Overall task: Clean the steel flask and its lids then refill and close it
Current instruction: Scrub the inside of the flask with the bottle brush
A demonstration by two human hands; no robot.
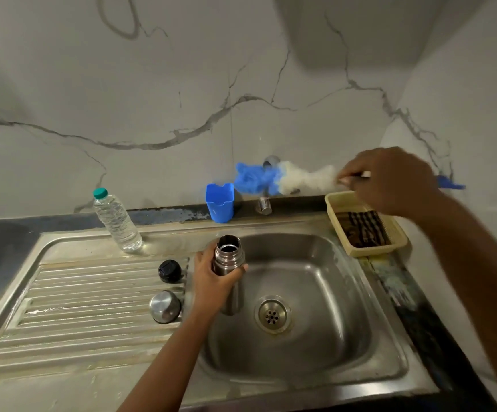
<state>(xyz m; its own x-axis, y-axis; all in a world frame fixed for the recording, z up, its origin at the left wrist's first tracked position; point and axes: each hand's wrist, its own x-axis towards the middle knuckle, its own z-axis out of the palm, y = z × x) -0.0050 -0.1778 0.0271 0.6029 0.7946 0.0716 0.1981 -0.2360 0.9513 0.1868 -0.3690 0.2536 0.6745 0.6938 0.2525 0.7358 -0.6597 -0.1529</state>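
Left hand (211, 281) grips the steel flask (229, 272) upright over the sink (345, 292), mouth open upward. Right hand (390, 179) pinches the bottle brush (274, 178), held horizontal, above and right of the mouth.

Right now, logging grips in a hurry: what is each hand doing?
Left hand: closed round the open steel flask over the sink.
Right hand: fingers pinching the bottle brush handle.

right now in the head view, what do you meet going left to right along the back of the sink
water bottle → blue cup → tap → yellow tray
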